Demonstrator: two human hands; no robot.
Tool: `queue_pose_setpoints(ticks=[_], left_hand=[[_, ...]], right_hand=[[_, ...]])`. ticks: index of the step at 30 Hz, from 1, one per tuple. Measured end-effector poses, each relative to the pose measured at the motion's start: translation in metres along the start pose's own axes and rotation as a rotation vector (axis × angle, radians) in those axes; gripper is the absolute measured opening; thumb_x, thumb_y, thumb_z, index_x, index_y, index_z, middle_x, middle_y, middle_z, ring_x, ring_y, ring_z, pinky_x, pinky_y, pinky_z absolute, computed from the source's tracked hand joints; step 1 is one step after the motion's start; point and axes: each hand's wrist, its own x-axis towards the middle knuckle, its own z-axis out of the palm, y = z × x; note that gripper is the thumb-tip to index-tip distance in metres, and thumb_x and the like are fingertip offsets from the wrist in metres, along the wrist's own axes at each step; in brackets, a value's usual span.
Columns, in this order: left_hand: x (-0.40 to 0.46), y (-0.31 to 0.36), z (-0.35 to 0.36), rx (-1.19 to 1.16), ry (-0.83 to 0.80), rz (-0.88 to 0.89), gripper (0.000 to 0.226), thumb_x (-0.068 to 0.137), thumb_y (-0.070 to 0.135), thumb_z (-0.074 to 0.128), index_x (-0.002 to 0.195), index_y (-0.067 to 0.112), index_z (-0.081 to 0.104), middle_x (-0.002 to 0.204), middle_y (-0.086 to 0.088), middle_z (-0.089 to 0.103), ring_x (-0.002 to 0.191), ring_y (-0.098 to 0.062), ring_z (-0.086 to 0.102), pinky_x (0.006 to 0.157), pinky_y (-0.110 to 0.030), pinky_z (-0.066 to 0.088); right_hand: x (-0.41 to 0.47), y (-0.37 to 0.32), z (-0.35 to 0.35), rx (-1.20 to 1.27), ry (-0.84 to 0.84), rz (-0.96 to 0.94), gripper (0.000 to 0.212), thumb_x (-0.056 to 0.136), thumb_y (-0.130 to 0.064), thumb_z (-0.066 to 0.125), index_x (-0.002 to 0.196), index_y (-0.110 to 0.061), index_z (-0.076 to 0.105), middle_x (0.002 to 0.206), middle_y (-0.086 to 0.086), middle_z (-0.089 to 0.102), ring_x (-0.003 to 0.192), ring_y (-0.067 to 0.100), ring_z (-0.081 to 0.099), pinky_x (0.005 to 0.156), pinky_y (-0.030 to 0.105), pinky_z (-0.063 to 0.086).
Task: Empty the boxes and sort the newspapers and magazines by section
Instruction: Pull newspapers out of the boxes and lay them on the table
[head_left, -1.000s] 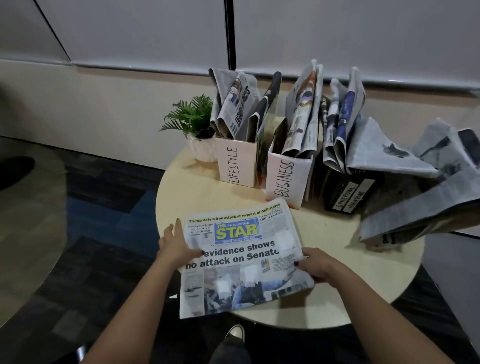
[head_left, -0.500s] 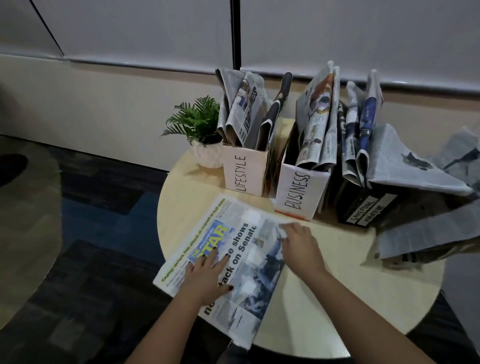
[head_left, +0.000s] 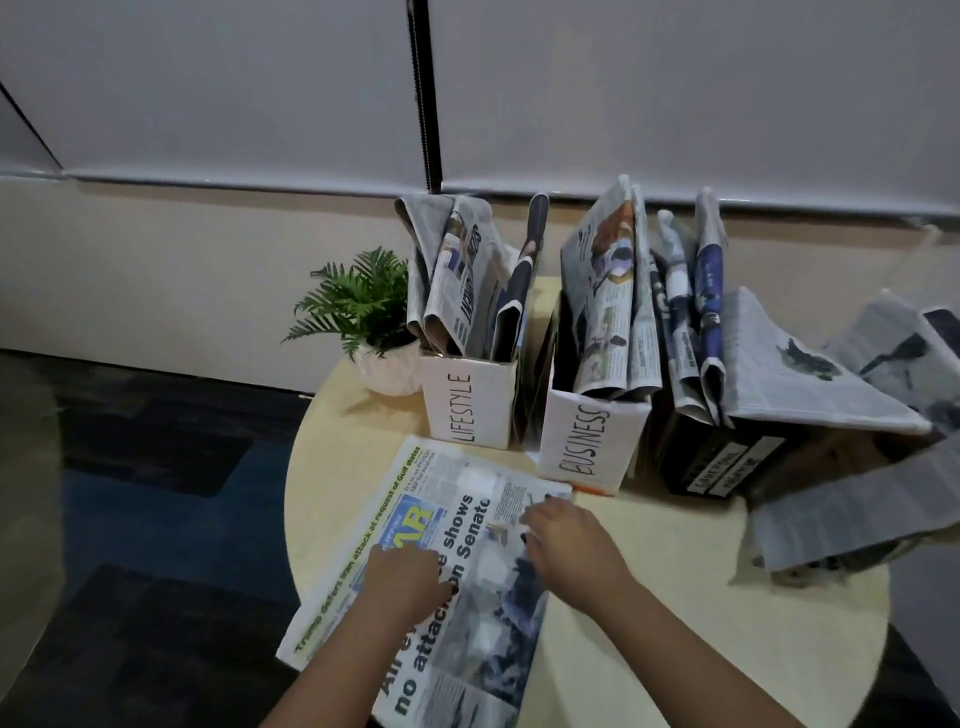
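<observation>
1. So far, one folded front-page newspaper (head_left: 441, 577) lies flat on the round pale wooden table (head_left: 675, 597), pressed under both hands.
2. Left hand (head_left: 400, 582) and right hand (head_left: 566, 540) rest flat with fingers spread, grasping nothing.
3. White LIFESTYLE box (head_left: 467, 405), white BUSINESS box (head_left: 587, 441) and black box (head_left: 727, 462) remain full, so most sorting seems left.
</observation>
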Motion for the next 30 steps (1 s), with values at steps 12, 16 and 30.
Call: queue_pose_setpoints(ticks=[12,16,30], left_hand=[[0.045,0.009,-0.185,-0.626,1.092,0.242,0.020,0.092,0.036,0.057,0.105,0.021,0.056,0.098,0.008,0.048,0.095,-0.014,0.050,0.069,-0.026,0.041],[0.063,0.013,-0.227,-0.417,1.058,0.367,0.049,0.088,0.027,0.063,0.133,0.022,0.046,0.131,0.000,0.042,0.120,-0.020,0.041,0.093,-0.037,0.046],[0.068,0.012,-0.272,-0.192,1.010,0.337,0.037,0.089,0.010,0.059,0.123,0.022,0.067,0.143,0.007,0.051,0.129,-0.019,0.046,0.099,-0.034,0.042]], right_hand=[[0.029,0.029,-0.053,-0.253,0.404,0.137,0.075,0.081,-0.039,0.068,0.142,-0.003,0.044,0.148,0.014,0.042,0.138,0.033,0.038,0.114,0.047,0.016],[0.032,0.029,-0.049,-0.245,0.387,0.144,0.071,0.087,-0.047,0.037,0.144,-0.005,0.040,0.152,0.013,0.037,0.142,0.032,0.030,0.113,0.045,0.011],[0.035,0.032,-0.045,-0.194,0.380,0.112,0.093,0.078,-0.060,0.062,0.147,-0.006,0.032,0.154,0.015,0.029,0.143,0.028,0.000,0.112,0.046,0.008]])
